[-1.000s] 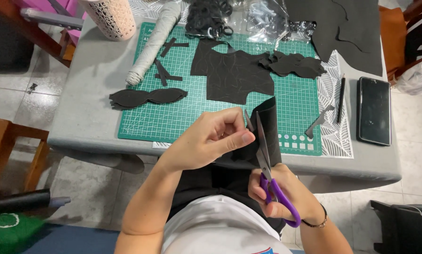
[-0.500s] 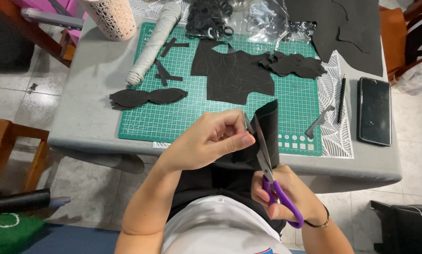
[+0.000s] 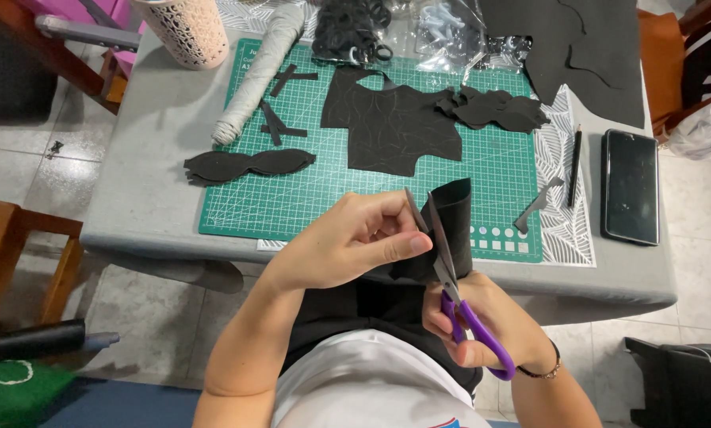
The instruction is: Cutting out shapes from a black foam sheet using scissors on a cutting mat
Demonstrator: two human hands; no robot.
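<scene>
My left hand pinches a folded piece of black foam sheet at its left edge, holding it upright above the table's near edge. My right hand grips purple-handled scissors. Their blades point up into the black foam beside my left thumb. Both hands hover in front of the green cutting mat, which lies on the grey table.
Cut black foam shapes, a larger marked black sheet and thin strips lie on the mat. A black phone and pencil sit at the right. A wrapped roll and a lattice basket stand at the back left.
The hands, foam and scissors stay almost in the same place. The scissor blades have shifted slightly along the foam.
</scene>
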